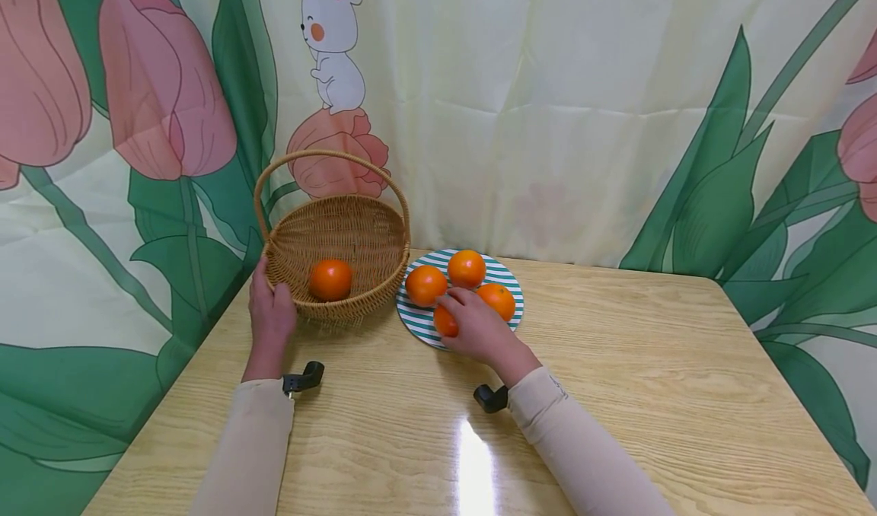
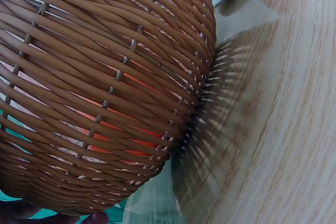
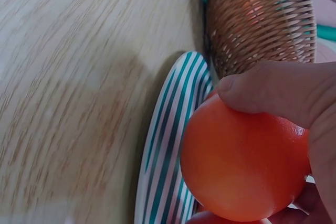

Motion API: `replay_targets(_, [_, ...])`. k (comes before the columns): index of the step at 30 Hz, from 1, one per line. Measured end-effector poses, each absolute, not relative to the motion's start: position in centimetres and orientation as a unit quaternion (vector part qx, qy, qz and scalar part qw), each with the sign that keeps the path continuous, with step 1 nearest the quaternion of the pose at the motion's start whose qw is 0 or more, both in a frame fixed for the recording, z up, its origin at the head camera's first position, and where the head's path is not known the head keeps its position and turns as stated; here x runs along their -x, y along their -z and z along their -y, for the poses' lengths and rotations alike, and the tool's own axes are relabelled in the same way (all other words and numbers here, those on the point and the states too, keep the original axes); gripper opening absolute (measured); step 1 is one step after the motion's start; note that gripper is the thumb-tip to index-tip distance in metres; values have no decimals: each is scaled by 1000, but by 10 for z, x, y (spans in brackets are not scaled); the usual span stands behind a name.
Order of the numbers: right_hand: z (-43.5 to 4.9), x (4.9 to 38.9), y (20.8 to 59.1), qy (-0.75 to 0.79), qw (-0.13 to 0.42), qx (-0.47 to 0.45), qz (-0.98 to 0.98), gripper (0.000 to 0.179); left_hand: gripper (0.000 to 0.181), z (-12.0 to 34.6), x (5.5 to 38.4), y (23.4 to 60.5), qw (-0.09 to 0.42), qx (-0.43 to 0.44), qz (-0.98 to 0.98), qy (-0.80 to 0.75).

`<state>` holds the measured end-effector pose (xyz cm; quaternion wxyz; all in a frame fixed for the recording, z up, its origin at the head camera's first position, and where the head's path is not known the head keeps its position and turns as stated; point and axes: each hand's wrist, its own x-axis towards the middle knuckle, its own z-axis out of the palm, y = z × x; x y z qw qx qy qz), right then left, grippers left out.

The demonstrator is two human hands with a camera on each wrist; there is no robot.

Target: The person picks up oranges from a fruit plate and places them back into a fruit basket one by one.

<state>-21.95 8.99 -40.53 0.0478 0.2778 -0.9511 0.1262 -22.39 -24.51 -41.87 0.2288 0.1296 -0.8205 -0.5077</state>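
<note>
While my left hand [image 1: 272, 320] held the one basket [image 1: 342, 227] by its rim, my right hand [image 1: 482, 329], stretched forward, pinched one orange [image 3: 242, 163] at the single striped plate [image 1: 418, 324]; three more oranges [image 1: 467, 269] lay there, and a fifth orange [image 1: 331, 280] sat inside the basket.

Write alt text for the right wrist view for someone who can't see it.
A right hand grips a round orange fruit in front of a green-and-white striped plate on a wooden table. A second fruit peeks in at the bottom edge; at upper right, orange shows through a wicker basket.
</note>
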Motion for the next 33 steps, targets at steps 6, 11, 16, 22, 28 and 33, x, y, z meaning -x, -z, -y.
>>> replay_targets(6, [-87, 218, 403, -133, 61, -289, 946, 63, 57, 245, 223, 419, 231, -129, 820, 507])
replay_targets(11, [-85, 216, 400, -137, 70, -297, 943, 63, 57, 245, 223, 420, 226, -132, 819, 510])
replay_targets(16, [-83, 214, 396, -142, 78, -301, 940, 62, 57, 245, 223, 420, 221, -132, 820, 511])
replay_targets(22, [-81, 212, 387, -144, 92, -311, 935, 63, 57, 245, 224, 420, 229, -127, 820, 509])
replay_targets(28, [-77, 211, 378, -145, 104, -311, 933, 64, 57, 245, 224, 420, 229, -128, 820, 509])
replay_targets(33, [-75, 211, 374, -162, 105, -314, 929, 63, 57, 244, 224, 420, 227, -131, 819, 511])
